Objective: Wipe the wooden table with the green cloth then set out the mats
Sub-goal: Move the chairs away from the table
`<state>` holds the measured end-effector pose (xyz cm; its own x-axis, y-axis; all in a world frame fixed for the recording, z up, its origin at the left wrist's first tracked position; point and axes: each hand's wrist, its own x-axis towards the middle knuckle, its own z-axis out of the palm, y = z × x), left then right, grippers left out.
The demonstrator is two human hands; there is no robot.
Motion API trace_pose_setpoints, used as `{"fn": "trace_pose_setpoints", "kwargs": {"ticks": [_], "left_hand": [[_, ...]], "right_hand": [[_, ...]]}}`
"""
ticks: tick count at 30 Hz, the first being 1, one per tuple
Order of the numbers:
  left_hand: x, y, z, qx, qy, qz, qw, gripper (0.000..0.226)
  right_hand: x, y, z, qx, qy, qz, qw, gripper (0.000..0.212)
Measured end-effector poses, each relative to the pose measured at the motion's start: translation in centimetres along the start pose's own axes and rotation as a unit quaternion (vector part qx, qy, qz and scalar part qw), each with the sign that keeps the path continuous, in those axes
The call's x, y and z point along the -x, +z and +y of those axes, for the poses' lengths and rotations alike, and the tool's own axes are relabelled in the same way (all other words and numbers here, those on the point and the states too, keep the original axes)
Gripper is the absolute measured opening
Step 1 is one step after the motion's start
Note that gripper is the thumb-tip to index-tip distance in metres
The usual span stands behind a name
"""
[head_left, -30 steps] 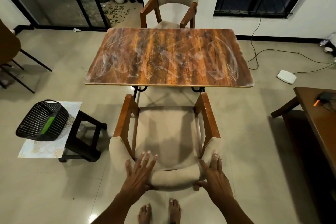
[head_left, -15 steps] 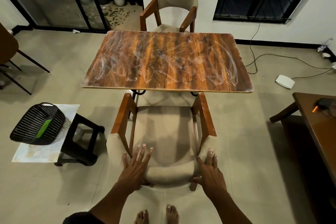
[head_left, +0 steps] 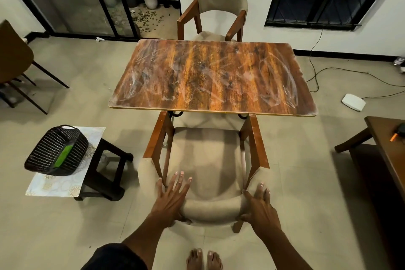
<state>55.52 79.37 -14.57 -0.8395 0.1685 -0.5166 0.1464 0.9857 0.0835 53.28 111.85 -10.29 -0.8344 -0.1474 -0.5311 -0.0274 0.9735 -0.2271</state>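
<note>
Near chair [head_left: 206, 160] at smeared wooden table [head_left: 212, 76] — my left hand [head_left: 172, 198] and right hand [head_left: 259, 208] both grasping its padded backrest.

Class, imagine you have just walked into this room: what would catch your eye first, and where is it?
First, the wooden table in the middle, its top covered in whitish smears. Next, both hands, left hand and right hand, gripping the padded back of the near chair at the table's front edge. On the left, a black basket with something green inside sits on a stool.
</note>
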Motion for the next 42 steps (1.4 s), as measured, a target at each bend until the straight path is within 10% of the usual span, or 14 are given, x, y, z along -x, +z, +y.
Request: {"fn": "trace_pose_setpoints", "kwargs": {"ticks": [11, 23, 42], "left_hand": [[0.3, -7.4, 0.9, 0.031, 0.043, -0.084, 0.995, 0.145], [-3.7, -22.4, 11.9, 0.084, 0.076, 0.207, 0.972, 0.098], [-14.3, -28.3, 32.0, 0.046, 0.064, 0.184, 0.98, 0.137]], "right_hand": [[0.4, -8.3, -1.4, 0.041, -0.022, 0.097, 0.994, 0.083], [2.2, -16.6, 1.9, 0.05, 0.012, 0.229, 0.972, 0.08], [-2.3, -26.0, 25.0, 0.008, -0.004, 0.238, 0.971, 0.094]]}}
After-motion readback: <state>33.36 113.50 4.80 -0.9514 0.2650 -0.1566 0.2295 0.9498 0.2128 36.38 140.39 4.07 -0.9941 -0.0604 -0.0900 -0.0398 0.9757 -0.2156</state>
